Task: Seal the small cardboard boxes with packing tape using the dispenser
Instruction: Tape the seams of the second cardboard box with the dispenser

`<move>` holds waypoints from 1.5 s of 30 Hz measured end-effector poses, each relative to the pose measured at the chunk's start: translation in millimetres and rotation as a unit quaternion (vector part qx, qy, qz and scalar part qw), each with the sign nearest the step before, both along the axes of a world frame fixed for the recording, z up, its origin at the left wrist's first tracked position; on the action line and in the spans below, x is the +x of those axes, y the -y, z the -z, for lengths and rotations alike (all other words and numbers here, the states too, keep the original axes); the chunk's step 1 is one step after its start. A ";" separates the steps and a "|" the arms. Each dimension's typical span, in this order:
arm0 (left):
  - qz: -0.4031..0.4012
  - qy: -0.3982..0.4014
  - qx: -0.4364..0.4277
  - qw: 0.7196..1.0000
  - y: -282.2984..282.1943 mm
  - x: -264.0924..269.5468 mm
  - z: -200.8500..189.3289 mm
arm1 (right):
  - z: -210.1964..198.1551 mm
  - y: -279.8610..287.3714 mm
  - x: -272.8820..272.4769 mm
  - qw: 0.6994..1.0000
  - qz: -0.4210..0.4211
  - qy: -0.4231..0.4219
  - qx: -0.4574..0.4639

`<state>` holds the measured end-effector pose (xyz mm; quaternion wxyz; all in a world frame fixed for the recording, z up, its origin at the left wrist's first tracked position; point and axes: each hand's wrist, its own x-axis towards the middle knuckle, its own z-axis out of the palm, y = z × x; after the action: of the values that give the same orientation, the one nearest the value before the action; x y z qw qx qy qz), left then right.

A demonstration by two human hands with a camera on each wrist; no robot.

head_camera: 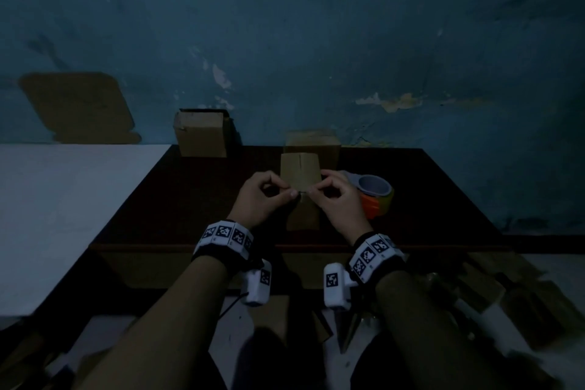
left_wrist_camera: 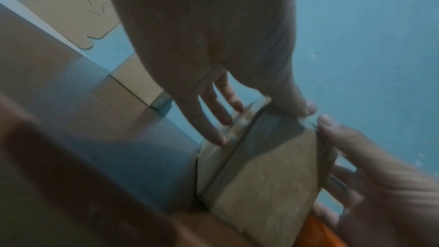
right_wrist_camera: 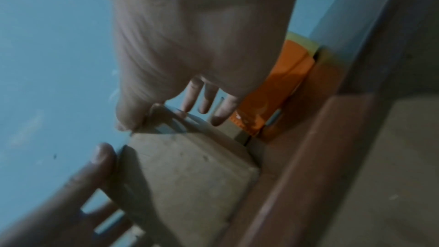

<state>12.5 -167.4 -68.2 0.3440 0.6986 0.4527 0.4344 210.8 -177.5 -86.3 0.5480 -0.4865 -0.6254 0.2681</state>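
Flap-closing step, by the look of it: left hand (head_camera: 257,196) and right hand (head_camera: 336,198) pinched the near top edge of the small box (head_camera: 300,179) mid-tabletop (head_camera: 177,199), fingers curled. Next, probably: reaching for the dispenser (head_camera: 375,196) just right, seam held shut.

Matt brown cardboard box (head_camera: 300,174), glossy orange plastic dispenser (head_camera: 373,204) w/ shiny tape, dark wood table (head_camera: 177,199).

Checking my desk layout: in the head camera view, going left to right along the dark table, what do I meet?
Open cardboard box at the back, left hand, small box under both hands, right hand, orange tape dispenser.
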 end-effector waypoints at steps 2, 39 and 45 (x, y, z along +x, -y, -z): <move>-0.008 0.011 0.021 1.000 0.9 2.4 3.4 | 4.0 -1.1 1.7 1.000 -0.005 -0.003 0.003; 0.022 0.011 0.031 0.999 0.7 -7.1 19.5 | 7.9 13.6 9.2 0.999 -0.034 0.004 -0.013; -0.032 0.027 0.041 0.998 5.2 5.3 19.8 | 5.0 14.2 0.8 1.000 0.008 -0.016 -0.014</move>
<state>17.8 -172.6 -88.0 0.3131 0.6849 0.4473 0.4825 211.5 -191.7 -91.2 0.5534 -0.4944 -0.6090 0.2803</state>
